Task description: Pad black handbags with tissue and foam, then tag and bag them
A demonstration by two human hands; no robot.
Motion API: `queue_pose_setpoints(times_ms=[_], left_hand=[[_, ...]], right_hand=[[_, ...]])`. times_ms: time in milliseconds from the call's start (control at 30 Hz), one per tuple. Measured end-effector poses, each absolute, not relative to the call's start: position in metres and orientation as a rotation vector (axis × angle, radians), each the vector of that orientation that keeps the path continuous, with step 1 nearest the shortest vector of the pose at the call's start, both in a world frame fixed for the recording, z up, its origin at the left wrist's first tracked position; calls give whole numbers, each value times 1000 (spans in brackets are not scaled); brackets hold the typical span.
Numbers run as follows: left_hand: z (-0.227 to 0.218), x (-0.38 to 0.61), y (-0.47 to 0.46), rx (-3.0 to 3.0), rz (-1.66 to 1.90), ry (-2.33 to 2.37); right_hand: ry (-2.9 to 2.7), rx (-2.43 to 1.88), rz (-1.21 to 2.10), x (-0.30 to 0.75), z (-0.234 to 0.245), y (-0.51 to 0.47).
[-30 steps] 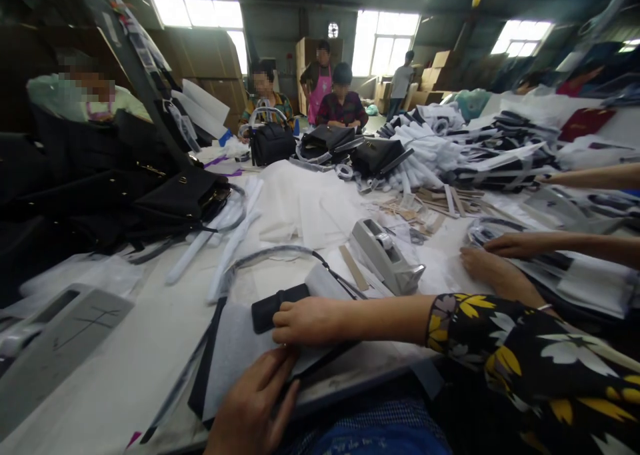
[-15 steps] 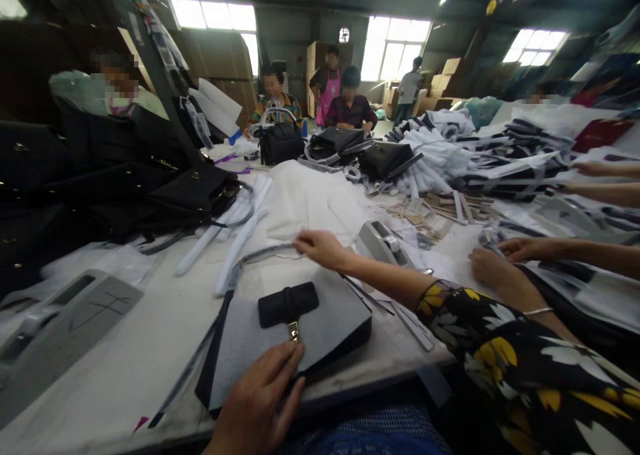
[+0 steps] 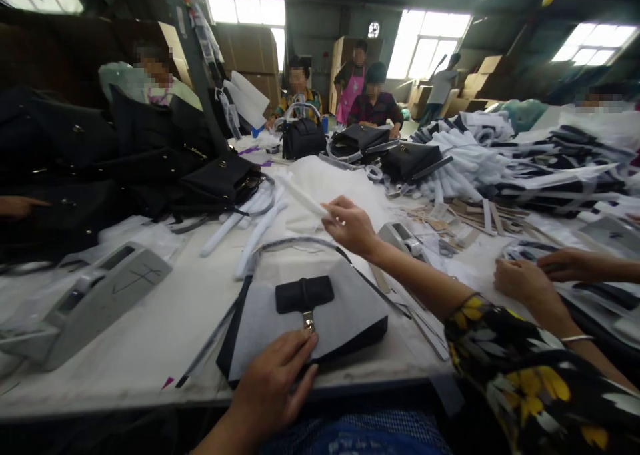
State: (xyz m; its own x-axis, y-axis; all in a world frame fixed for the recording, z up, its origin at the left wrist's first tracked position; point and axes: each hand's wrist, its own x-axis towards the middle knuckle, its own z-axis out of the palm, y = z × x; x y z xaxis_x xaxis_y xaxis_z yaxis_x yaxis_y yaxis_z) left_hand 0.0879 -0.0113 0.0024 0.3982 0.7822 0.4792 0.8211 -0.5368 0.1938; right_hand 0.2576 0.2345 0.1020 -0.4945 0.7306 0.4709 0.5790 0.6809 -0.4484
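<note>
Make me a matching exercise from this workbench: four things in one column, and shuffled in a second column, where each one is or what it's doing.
Things
1. left hand
2. right hand
3. black tab
4. black handbag

Places or states
A. pinching a white strip
B. upright at the table's far end
C. resting open on the near edge of the grey-wrapped bag
D. lying on top of the grey-wrapped bag, metal clasp toward the person

Pairs: 1-C, 2-A, 3-D, 4-B
</note>
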Motion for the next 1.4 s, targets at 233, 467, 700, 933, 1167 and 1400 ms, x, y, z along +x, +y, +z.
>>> queue_pose_setpoints(times_ms=[233,467,700,933,1167,1400], left_hand=[[-3,89,-18,-2571,-809,-1620],[-2,91,-16,-2554,-844,-1616],[5,92,-26,-2528,-860,-1518],[39,102,-25,-2397,-852,-1503],[-3,107,-11,-2384,-538,-1642],[-23,108,-8,-2234,-553,-1519]], right_hand=[[-2894,-434,103,279,56,99],[-2976,-699,200,283,36,90],[-3005,-797,235,278,37,85],[-2967,-800,334,276,26,85],[-3143,-316,934,277,91,151],[-3062,-441,37,143,93,271]])
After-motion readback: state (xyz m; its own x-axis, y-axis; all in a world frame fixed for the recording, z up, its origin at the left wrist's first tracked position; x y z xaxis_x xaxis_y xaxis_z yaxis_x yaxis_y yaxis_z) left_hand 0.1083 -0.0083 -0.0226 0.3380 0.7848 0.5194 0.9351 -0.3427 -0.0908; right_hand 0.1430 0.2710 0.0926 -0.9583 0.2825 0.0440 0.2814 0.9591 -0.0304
